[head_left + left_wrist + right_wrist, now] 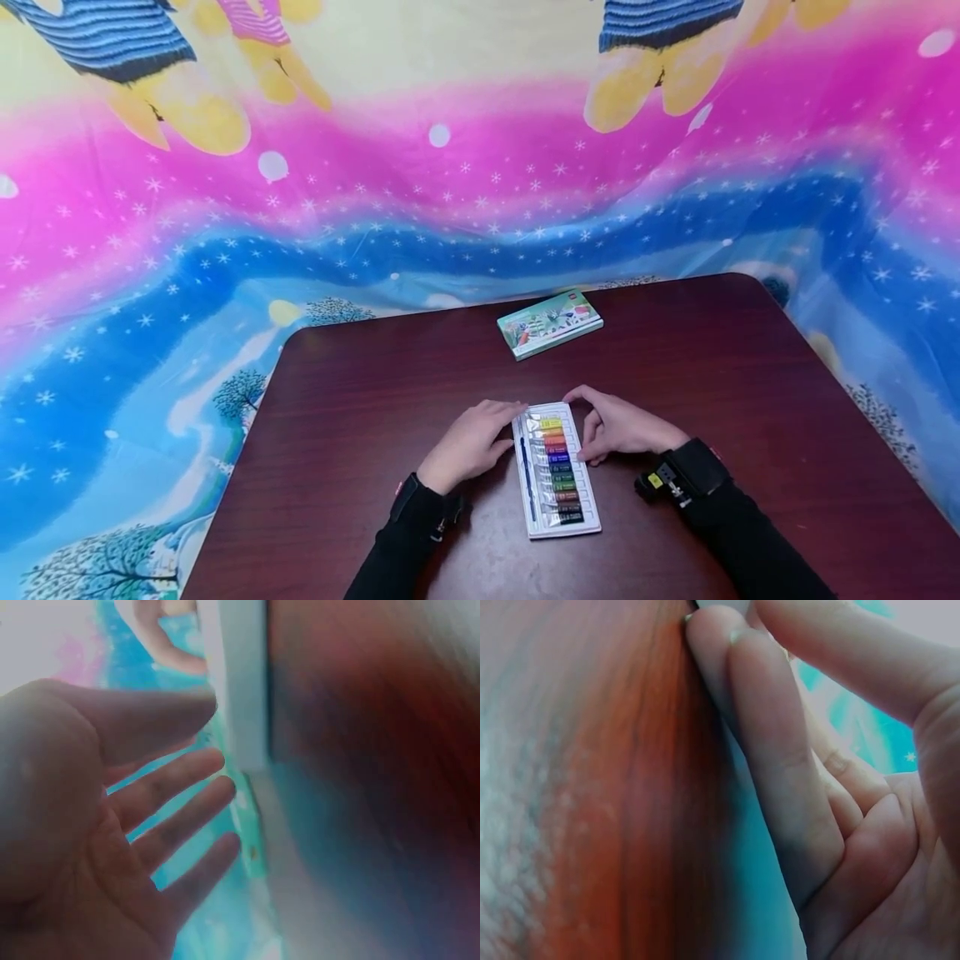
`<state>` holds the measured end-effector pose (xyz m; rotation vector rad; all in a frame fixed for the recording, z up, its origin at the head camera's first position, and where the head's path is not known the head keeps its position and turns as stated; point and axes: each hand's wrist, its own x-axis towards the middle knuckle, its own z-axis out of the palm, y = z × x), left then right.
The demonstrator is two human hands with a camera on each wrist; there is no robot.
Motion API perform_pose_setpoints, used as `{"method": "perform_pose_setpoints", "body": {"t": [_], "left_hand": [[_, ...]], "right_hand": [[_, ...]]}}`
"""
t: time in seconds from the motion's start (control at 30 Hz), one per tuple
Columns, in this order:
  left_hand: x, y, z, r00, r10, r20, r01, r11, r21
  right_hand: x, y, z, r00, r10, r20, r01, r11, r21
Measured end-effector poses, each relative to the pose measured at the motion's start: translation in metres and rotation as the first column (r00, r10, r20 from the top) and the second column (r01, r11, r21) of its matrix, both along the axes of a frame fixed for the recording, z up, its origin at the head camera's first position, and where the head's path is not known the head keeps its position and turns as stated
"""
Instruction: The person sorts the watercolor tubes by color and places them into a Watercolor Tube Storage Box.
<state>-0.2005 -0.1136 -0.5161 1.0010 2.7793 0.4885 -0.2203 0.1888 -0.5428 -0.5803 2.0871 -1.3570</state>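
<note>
A white tray of paint tubes (593, 508) lies on the table, with a row of colored tubes and a slim blue paintbrush (528, 479) along its left side. My left hand (468, 442) is at the tray's upper left edge, its fingers fairly straight. The left wrist view shows the thumb and spread fingers of that hand (97, 802) beside the tray's pale side wall (244, 682). At the upper right edge, my right hand (618, 425) holds the tray by its rim. In the right wrist view, this hand (810, 765) hides most of the tray.
A green illustrated box (551, 323) lies flat near the back edge of the dark reddish-brown table (375, 400). Behind the table hangs a colorful printed cloth (480, 183). Both wrists wear black straps with small devices (667, 482).
</note>
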Motion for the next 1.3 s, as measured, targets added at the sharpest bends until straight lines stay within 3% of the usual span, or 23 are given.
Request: {"method": "perform_pose_setpoints", "body": {"t": [0.17,0.3,0.43,0.57,0.73,1.0,1.1,1.2,1.3], "left_hand": [[0.021,0.004,0.009,0.991,-0.136,0.01,0.135,0.99,0.045],[0.042,0.012,0.002,0.958,-0.284,-0.028,0.286,0.956,0.068],[0.057,0.021,-0.007,0.928,-0.366,-0.074,0.367,0.93,-0.002],[0.064,0.026,-0.013,0.924,-0.38,-0.036,0.376,0.922,-0.088],[0.067,0.026,-0.016,0.926,-0.378,0.014,0.377,0.918,-0.12],[0.067,0.026,-0.017,0.924,-0.383,-0.004,0.379,0.914,-0.145],[0.068,0.025,-0.018,0.921,-0.39,-0.003,0.385,0.91,-0.157],[0.068,0.024,-0.018,0.918,-0.395,-0.006,0.39,0.907,-0.159],[0.066,0.025,-0.018,0.923,-0.386,0.008,0.383,0.913,-0.144]], "right_hand": [[-0.001,0.0,-0.001,1.0,0.001,0.005,-0.001,1.0,-0.003],[-0.001,0.002,-0.003,1.0,0.004,-0.007,-0.004,1.0,0.007],[-0.001,0.003,-0.003,1.0,-0.002,-0.005,0.002,1.0,-0.004],[-0.001,0.003,-0.003,1.0,-0.003,0.004,0.003,1.0,-0.019],[0.0,0.002,-0.001,1.0,0.0,-0.008,0.0,1.0,-0.002],[-0.002,0.001,0.001,0.999,-0.002,-0.04,0.002,1.0,0.022],[-0.007,0.001,0.001,0.994,-0.018,-0.109,0.026,0.997,0.066],[-0.023,0.0,0.005,0.954,-0.052,-0.297,0.103,0.982,0.158],[-0.052,-0.002,0.016,0.861,-0.071,-0.503,0.219,0.945,0.242]]}}
